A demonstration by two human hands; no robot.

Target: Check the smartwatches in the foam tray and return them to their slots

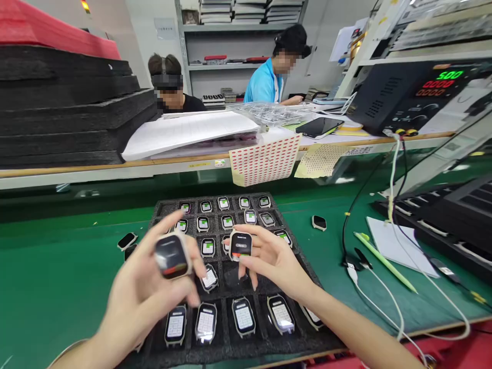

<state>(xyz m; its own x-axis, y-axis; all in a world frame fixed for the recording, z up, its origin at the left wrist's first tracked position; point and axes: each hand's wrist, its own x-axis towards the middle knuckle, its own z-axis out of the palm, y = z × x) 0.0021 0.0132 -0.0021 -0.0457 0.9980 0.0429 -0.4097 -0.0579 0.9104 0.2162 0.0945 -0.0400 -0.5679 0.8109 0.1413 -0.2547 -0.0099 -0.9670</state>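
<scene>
My left hand [144, 292] is closed around a dark-screened smartwatch body [171, 256], held up over a black foam tray [157, 209]. My right hand [271, 261] pinches a second watch body [240, 245] with a lit screen, just above the tray's middle rows. Several watch bodies [243, 316] with lit screens sit in the tray's pockets below both hands.
Loose watch bodies lie on the green mat at left [126, 240] and right [319, 222]. A green pen [384, 262], white paper, cables and a power supply [415, 95] are at the right. Black foam sheets [69, 113] are stacked on the left. Two people sit beyond the shelf.
</scene>
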